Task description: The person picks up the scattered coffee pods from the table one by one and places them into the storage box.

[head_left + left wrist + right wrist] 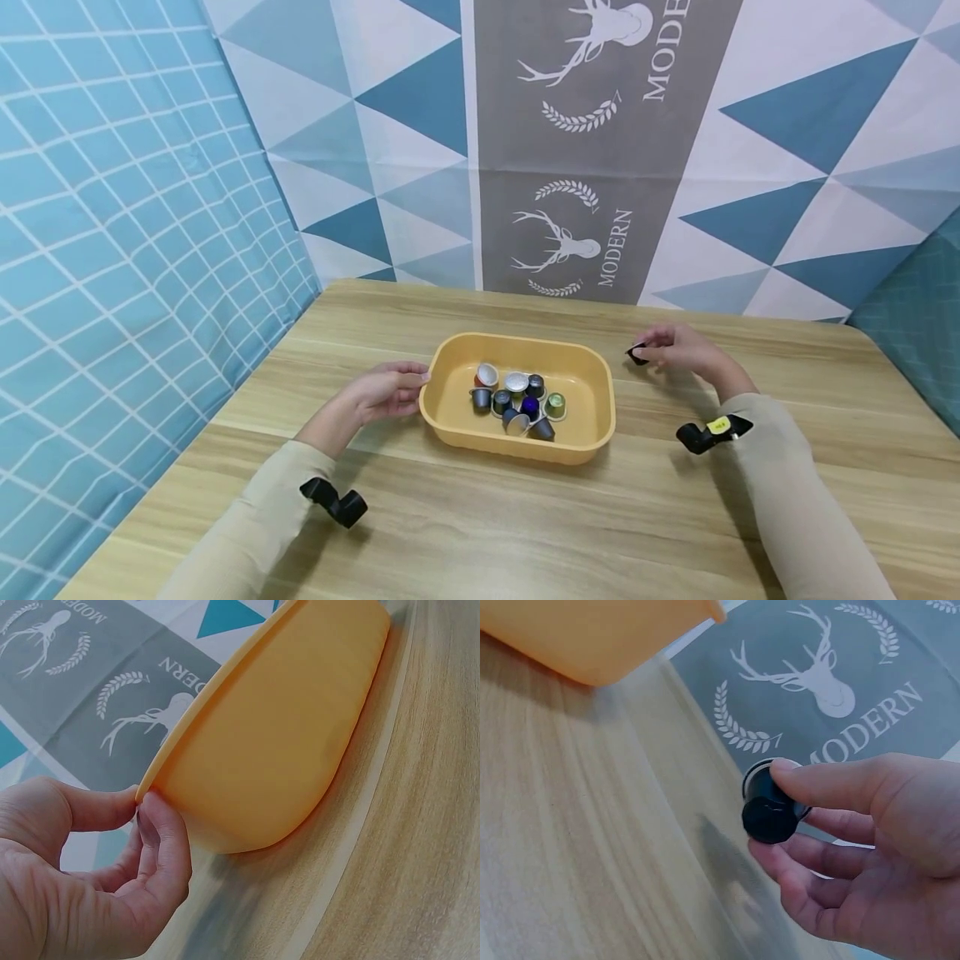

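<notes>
A yellow-orange plastic basin [517, 450] stands on the wooden table, with several coffee capsules [517, 382] lying in a loose cluster inside it. At the basin's left end my left hand [386, 392] pinches the rim between thumb and fingers, as the left wrist view also shows. To the right of the basin, my right hand [686, 350] holds a black coffee capsule [769, 810] between thumb and fingertips, off the tabletop. The capsules in the basin are dark, blue, green and red, some with silver lids up.
The wooden table [480, 533] extends around the basin on all sides. A patterned cloth [420, 108] with deer prints hangs behind its far edge. A blue checked curtain [135, 217] borders the left side, and a teal cloth [915, 308] the right.
</notes>
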A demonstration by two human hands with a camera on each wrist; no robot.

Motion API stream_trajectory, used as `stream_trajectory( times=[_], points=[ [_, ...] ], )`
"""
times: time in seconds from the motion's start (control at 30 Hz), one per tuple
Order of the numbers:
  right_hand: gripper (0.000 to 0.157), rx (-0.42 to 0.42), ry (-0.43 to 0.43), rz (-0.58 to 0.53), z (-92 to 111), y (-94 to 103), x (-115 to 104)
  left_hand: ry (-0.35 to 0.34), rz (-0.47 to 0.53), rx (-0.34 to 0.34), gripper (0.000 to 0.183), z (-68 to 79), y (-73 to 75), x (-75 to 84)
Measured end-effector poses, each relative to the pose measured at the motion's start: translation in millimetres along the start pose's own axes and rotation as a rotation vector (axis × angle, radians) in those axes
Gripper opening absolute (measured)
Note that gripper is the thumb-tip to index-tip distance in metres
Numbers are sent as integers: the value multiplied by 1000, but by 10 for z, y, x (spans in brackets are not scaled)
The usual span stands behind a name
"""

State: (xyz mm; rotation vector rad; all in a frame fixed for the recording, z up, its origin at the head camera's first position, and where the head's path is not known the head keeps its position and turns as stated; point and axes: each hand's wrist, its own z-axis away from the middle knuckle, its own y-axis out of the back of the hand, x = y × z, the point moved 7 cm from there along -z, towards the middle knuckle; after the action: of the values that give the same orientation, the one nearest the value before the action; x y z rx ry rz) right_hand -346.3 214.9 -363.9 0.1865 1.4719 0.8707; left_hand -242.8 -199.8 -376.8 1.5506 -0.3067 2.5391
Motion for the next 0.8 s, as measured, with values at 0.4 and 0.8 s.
stream_trajectory(
  times=[0.4, 0.8],
  points=[
    [39, -97, -22, -9, 51, -16, -5, -10, 8, -12, 37, -3, 6, 3],
    [40, -146, 0, 30, 159, -9, -151, -8, 17, -9, 36, -13, 2, -7]
  ],
)
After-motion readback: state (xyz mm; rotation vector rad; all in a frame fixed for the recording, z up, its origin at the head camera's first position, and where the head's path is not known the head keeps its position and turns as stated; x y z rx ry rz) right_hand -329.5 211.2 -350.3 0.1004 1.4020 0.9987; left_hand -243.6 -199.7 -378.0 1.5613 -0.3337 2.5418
